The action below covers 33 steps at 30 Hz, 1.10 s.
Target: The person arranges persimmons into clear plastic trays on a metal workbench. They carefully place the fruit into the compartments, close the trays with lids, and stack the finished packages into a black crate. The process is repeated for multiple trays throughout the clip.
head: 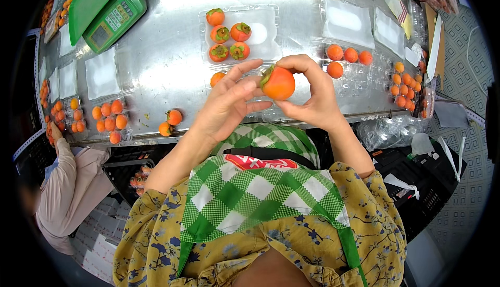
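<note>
My right hand (316, 91) holds an orange persimmon (280, 83) between thumb and fingers, its green calyx turned to the left. Beside the calyx is my left hand (234, 95), fingers spread; whether a fingertip touches the fruit I cannot tell. Behind both hands lies a clear plastic clamshell tray (273, 13) with a white liner, several persimmons (219, 34) grouped on its left part, calyxes showing. Another persimmon (217, 79) is partly hidden behind my left hand. Two loose persimmons (174, 117) rest near the table's front edge, left of my left forearm.
The metal table (168, 52) bears a green digital scale (117, 21) at back left. Lined plastic trays (102, 74) and persimmons in trays (110, 122) are at left, with more trays (347, 21) and fruit (350, 55) at right. A co-worker (70, 193) works at far left. Black crates (414, 185) stand below right.
</note>
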Available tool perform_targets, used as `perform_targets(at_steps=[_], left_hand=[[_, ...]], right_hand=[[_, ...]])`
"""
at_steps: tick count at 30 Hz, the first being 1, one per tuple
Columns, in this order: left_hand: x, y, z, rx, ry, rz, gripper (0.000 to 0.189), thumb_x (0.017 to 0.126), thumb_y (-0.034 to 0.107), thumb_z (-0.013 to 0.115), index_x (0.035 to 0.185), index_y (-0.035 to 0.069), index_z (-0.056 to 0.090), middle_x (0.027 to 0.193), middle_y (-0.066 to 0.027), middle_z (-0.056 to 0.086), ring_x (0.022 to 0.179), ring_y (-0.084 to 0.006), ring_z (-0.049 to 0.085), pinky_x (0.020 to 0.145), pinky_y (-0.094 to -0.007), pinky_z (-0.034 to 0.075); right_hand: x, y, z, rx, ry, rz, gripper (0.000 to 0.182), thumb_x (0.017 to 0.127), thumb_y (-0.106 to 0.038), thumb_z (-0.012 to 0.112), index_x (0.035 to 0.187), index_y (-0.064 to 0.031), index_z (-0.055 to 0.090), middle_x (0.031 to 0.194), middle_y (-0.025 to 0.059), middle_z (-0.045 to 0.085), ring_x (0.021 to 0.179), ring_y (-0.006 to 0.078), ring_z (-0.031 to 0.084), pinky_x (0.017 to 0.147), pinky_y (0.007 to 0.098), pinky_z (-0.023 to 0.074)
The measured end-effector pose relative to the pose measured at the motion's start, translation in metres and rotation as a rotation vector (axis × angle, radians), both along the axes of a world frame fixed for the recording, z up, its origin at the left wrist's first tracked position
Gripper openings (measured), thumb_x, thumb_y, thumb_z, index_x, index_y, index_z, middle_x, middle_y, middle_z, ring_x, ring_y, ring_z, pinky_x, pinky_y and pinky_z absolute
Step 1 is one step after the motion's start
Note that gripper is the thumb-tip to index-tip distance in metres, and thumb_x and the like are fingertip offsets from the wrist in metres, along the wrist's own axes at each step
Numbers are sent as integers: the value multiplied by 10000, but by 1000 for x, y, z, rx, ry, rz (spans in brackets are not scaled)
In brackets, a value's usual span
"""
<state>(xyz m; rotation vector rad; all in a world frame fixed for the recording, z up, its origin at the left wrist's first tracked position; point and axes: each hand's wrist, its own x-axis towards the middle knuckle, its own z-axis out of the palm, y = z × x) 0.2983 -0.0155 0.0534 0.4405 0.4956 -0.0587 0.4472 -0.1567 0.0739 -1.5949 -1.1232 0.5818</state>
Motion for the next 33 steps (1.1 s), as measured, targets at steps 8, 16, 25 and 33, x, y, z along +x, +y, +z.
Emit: perform_targets(at_steps=[8, 16, 25, 33], left_hand=[[7, -4, 15, 144, -23, -18, 747, 834, 172, 712, 1442, 98, 284, 1229, -136, 551, 1156, -186, 535, 964, -363, 455], [8, -10, 3, 822, -248, 206, 897, 737, 43, 751, 1466, 78, 228, 1199, -147, 578, 1119, -223, 567, 966, -356, 447], [4, -3, -10, 1670, -568, 171, 870, 604, -68, 712, 1387, 105, 376, 1188, -149, 586, 1030, -330, 598, 872, -421, 496], [10, -5, -15, 1700, -702, 176, 843, 612, -71, 738, 1366, 125, 416, 1260, -159, 553, 1086, -343, 581, 888, -452, 486]], right_hand=[[0, 2, -1, 65, -569, 24, 555, 565, 4, 732, 1094, -69, 583, 1033, 96, 615, 890, 296, 612, 740, 370, 510], [-7, -10, 5, -80, 269, -93, 561, 740, -220, 731, 1243, -62, 538, 1171, 82, 592, 1074, 205, 558, 881, 377, 452], [-20, -22, -30, -301, 1444, 76, 637, 857, -561, 564, 1236, -50, 551, 1198, 93, 583, 1076, 184, 549, 844, 371, 454], [-15, -21, -25, -309, 1363, 110, 612, 826, -484, 644, 1215, -20, 555, 1139, 77, 599, 1025, 169, 573, 840, 334, 474]])
